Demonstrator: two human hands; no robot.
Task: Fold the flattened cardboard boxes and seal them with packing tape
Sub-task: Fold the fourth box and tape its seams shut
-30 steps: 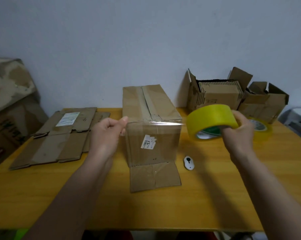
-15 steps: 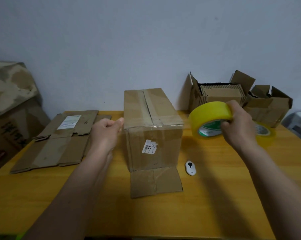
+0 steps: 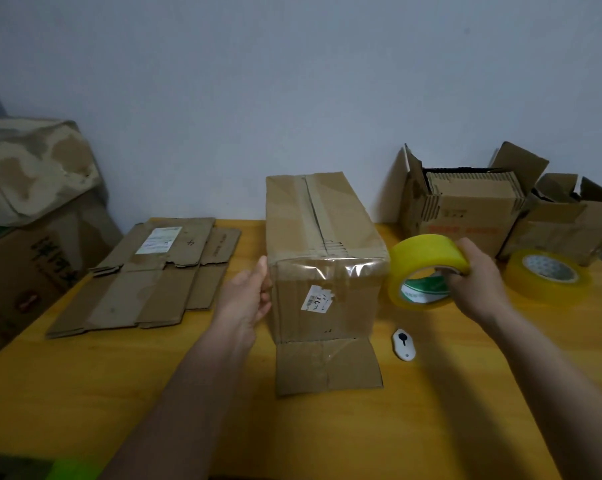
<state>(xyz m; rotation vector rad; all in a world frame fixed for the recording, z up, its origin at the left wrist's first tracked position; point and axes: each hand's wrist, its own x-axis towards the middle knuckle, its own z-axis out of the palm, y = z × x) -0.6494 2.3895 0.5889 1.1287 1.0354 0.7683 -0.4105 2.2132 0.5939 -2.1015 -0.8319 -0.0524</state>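
Head view: both forearms are stretched forward over a yellow table (image 3: 85, 386). The left hand (image 3: 245, 299) is held flat against the left side of the box (image 3: 323, 271), fingers straight, thumb at the upper front corner. The right hand (image 3: 479, 282) is curled round a yellow tape roll (image 3: 425, 270), gripping it by the rim, with the roll tilted so its open core faces the viewer.

The box stands at the table's centre, its long axis running from 6 to 12 o'clock, away from the viewer. A seam is seen along its top; clear tape is stretched across the near top edge to the roll, which is just beside the box at 3 o'clock. One flap lies open on the table at 6 o'clock. A white barcode label (image 3: 318, 299) is stuck on the front face; its print cannot be read.

Flat boxes (image 3: 147, 282) are stacked at 9 o'clock, topped by a white label, unreadable. A white cutter (image 3: 404, 344) lies at 4 o'clock. A second roll (image 3: 547, 275) lies flat at 3 o'clock. Open cartons (image 3: 472, 209) are set at 1 o'clock, with blurred red print.
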